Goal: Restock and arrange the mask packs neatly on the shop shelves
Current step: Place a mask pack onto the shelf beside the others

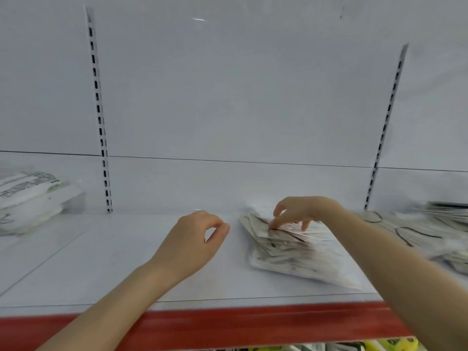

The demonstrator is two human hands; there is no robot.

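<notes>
The stack of mask packs [291, 252] lay slumped on the white shelf [126, 262], toward three o'clock. The right hand [301, 211] rested on its top edge, grip spread, fingertips [274, 223] touching the uppermost packs. At nine o'clock of the stack, just apart, the left hand [192, 239] hovered with its grip loosely curled, holding nothing.

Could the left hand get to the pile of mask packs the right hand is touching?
Probably yes. Only bare shelf lies between the left hand and the pile of mask packs; the right hand touches its top.
</notes>
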